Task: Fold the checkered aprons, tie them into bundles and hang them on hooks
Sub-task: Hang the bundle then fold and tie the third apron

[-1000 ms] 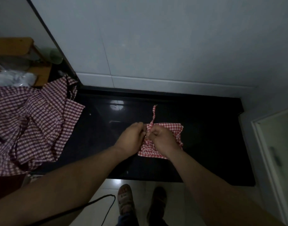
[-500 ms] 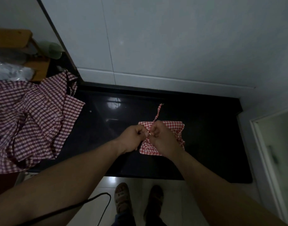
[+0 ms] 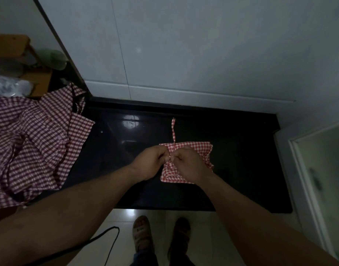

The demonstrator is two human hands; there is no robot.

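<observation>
Both hands, left hand (image 3: 149, 163) and right hand (image 3: 190, 164), pinch the strap (image 3: 173, 131) atop the folded apron (image 3: 191, 150).

Bare forearms (image 3: 92, 198) run to the frame's edge, with no covering on the left hand (image 3: 148, 164) or right hand (image 3: 191, 167). Open strapped sandals (image 3: 141, 234) are on both feet, the left paler. Dark trouser hems (image 3: 143, 259), possibly blue denim, show below. A thin black cable (image 3: 109, 237) loops beside the left arm.

Head-worn wide-angle camera is looking forward and steeply down from standing height, facing the white wall (image 3: 203, 54), framing the black counter (image 3: 241, 179) close below and tiled floor (image 3: 161, 215) underfoot.
</observation>
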